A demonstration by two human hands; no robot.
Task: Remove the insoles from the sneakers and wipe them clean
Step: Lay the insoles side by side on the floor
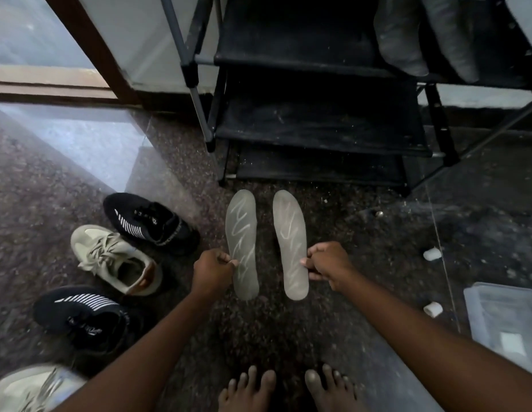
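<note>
Two grey-green insoles with pale zigzag lines are side by side over the dark speckled floor. My left hand (212, 270) pinches the left insole (241, 233) at its left edge. My right hand (328, 264) pinches the right insole (290, 233) at its right edge. A beige sneaker (110, 257) lies on the floor to the left, its opening facing me. A second beige sneaker (30, 388) shows blurred at the bottom left corner.
Two black sneakers with white stripes (146, 218) (83, 316) lie left of the insoles. A black shoe rack (318, 129) stands straight ahead. Two small white scraps (431, 254) (433, 309) and a grey mat (502, 319) are at the right. My bare feet (288, 388) are at the bottom.
</note>
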